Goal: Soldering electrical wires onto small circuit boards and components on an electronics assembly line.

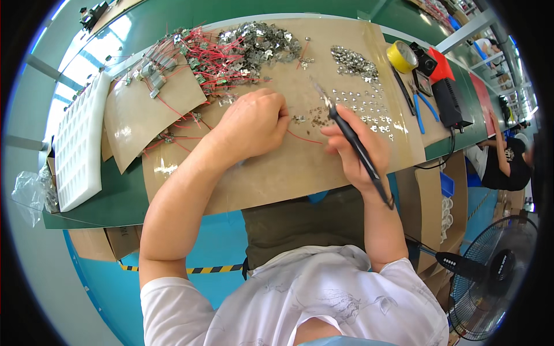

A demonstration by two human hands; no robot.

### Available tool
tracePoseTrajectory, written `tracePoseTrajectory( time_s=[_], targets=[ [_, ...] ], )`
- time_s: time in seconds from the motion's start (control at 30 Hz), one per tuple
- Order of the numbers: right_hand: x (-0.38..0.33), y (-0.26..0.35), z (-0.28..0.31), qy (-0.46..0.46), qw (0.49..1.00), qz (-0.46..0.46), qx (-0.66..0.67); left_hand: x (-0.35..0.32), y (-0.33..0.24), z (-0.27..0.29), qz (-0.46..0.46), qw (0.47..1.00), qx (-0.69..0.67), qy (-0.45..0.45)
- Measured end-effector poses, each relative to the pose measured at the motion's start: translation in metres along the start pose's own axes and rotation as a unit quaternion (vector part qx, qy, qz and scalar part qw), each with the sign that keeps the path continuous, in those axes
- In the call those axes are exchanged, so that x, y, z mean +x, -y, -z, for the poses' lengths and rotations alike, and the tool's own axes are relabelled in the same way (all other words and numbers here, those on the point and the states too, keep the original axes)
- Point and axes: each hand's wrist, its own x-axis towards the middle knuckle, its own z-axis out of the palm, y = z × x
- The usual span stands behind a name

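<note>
My right hand (363,151) grips a black-handled soldering iron (359,147), its metal tip pointing up and away over the work sheet. Curled closed near the middle of the sheet, my left hand (254,122) has a red wire (304,138) coming out from beneath its fingers. Those fingers hide whatever part the wire joins. Between the two hands lie small brownish bits (319,117). Beyond them, small shiny metal parts (363,106) are laid out in rows. A heap of metal pieces with red wires (222,60) lies past my left hand.
A brown sheet (254,187) covers the green table. A white compartment tray (83,144) stands at left. More metal clips (353,62) are piled at far right, near yellow tape (402,56), blue-handled pliers (426,106) and a black box (451,104). A fan (493,277) stands lower right; another person (505,161) sits beyond.
</note>
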Motion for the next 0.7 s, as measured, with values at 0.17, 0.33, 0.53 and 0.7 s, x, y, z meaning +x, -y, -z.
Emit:
tracePoseTrajectory(
  time_s=[0.17,0.33,0.53,0.7],
  targets=[
    [-0.014,0.014,0.011,0.008,1.000,-0.023,0.004,-0.001,-0.001,-0.002,-0.006,1.000,0.003,-0.010],
    [-0.005,0.012,0.005,-0.006,1.000,0.014,-0.018,0.000,-0.003,-0.004,0.001,1.000,0.018,-0.021],
    [-0.003,0.012,0.004,0.003,1.000,-0.013,-0.024,0.001,-0.004,-0.005,-0.001,0.999,0.026,-0.019],
    [-0.003,0.011,0.006,0.009,1.000,-0.021,-0.020,0.001,-0.006,-0.006,-0.007,0.999,0.043,-0.025]
  ],
)
